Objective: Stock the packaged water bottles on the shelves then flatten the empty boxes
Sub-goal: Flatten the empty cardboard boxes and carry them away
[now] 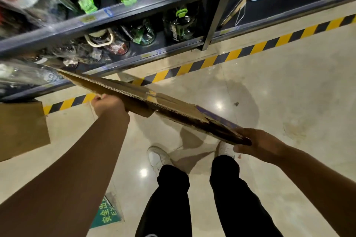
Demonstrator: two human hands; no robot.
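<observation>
A flattened brown cardboard box (134, 96) hangs in the air in front of me, seen edge-on and slanting from upper left to lower right. My left hand (107, 105) grips its near edge around the middle. My right hand (256, 144) pinches its lower right end, thumb on top. Packaged glass water bottles (142, 32) with green tags stand on the dark metal shelves (134, 11) above the box. My legs and white shoes show below it.
Another brown cardboard box (21, 129) stands on the floor at the left. A yellow-and-black striped line (250, 49) runs along the shelf base. The shiny beige floor (289, 92) spreads to the right. A green floor sticker (107, 215) lies near my left leg.
</observation>
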